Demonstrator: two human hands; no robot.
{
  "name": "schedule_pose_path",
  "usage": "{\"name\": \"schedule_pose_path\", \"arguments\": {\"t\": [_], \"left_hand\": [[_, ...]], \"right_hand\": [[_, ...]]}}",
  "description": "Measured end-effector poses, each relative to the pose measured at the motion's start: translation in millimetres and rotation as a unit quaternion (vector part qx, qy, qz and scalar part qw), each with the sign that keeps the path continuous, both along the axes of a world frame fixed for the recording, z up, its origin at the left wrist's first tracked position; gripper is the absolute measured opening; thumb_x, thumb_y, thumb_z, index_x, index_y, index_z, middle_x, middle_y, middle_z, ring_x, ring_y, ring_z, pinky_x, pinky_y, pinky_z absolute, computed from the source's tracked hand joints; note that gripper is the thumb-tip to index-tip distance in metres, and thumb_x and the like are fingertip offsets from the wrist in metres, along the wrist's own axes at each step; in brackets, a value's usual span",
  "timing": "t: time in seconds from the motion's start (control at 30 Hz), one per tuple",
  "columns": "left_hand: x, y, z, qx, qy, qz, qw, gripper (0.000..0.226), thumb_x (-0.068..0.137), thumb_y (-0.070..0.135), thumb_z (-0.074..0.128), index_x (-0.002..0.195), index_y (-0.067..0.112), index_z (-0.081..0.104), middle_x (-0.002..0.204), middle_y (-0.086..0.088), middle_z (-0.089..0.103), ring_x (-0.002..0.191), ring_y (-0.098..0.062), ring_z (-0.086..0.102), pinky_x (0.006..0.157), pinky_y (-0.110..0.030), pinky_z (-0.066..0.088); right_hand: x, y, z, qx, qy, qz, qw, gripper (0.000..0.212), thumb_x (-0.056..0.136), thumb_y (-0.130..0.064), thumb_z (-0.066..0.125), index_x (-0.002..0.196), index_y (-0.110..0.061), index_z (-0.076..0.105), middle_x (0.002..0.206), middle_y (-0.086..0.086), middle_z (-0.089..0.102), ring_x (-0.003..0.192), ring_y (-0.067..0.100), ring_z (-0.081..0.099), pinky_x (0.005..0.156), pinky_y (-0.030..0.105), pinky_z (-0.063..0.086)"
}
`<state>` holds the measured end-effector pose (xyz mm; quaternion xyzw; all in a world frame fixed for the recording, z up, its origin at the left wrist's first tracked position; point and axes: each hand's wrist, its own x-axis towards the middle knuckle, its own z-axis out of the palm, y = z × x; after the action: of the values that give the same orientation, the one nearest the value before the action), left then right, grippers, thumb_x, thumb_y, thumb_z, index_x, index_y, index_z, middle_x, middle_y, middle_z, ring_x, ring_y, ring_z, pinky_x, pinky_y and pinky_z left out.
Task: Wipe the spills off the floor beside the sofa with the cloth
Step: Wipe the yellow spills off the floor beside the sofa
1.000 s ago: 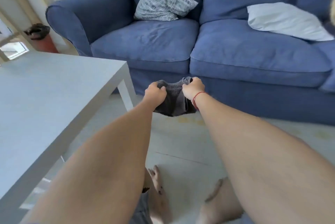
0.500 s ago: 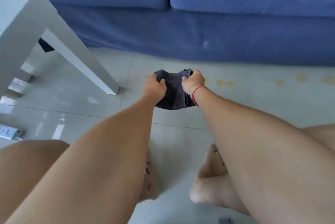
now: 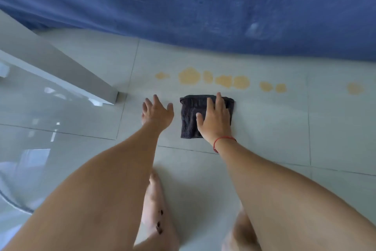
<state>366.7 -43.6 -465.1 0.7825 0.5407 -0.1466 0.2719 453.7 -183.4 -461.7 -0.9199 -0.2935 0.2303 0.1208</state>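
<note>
Down low, right hand flat on cloth, spills beyond

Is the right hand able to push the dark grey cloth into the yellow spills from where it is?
Probably yes. The right hand lies flat on the folded dark grey cloth, and only bare pale floor tile separates its far edge from the row of yellow spills beside the blue sofa.

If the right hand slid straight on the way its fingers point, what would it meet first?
Probably the yellow spills. The right hand lies flat on the cloth, its fingers aimed toward the sofa, and the spills sit on the floor just past the cloth's far edge.
</note>
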Motion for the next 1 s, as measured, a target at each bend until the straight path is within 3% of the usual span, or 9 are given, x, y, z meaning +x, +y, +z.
{"name": "schedule_pose_path", "arguments": {"t": [0.13,0.27,0.43,1.0], "left_hand": [[-11.9,29.7,-32.6,0.077,0.006,-0.036,0.996,0.073,0.092,0.053,0.033,0.15,0.017,0.005,0.158,-0.014,-0.005,0.145,-0.026,-0.007,0.117,-0.044,0.005],[-20.3,51.4,-55.4,0.124,-0.007,-0.045,0.991,0.079,0.087,0.061,0.034,0.149,0.023,0.003,0.158,-0.013,-0.009,0.144,-0.027,-0.011,0.117,-0.044,-0.002],[-23.3,55.3,-75.8,0.122,-0.023,-0.047,0.991,0.076,0.091,0.057,0.028,0.149,0.023,-0.005,0.157,-0.015,-0.014,0.144,-0.028,-0.014,0.115,-0.048,-0.007],[-23.1,75.2,-66.4,-0.013,0.009,-0.073,0.997,0.073,0.091,0.053,0.022,0.144,0.029,-0.024,0.151,-0.011,-0.034,0.137,-0.024,-0.033,0.11,-0.045,-0.019]], "right_hand": [[-11.4,0.5,-36.1,-0.023,-0.012,0.078,0.997,0.066,0.096,-0.044,0.041,0.152,-0.018,0.02,0.163,0.009,0.005,0.15,0.03,0.006,0.12,0.051,0.01],[-14.1,-8.2,-57.4,0.004,-0.076,0.09,0.993,0.064,0.094,-0.049,0.043,0.15,-0.02,0.031,0.16,0.006,0.023,0.148,0.033,0.02,0.119,0.054,0.016],[-6.1,-3.4,-73.6,-0.003,-0.125,0.123,0.984,0.066,0.091,-0.052,0.036,0.149,-0.022,0.032,0.158,0.005,0.029,0.146,0.032,0.025,0.117,0.056,0.02],[-13.6,97.6,-75.8,0.02,-0.137,0.135,0.981,0.069,0.089,-0.06,0.036,0.15,-0.029,0.026,0.16,-0.003,0.025,0.147,0.038,0.015,0.115,0.063,0.008]]}}
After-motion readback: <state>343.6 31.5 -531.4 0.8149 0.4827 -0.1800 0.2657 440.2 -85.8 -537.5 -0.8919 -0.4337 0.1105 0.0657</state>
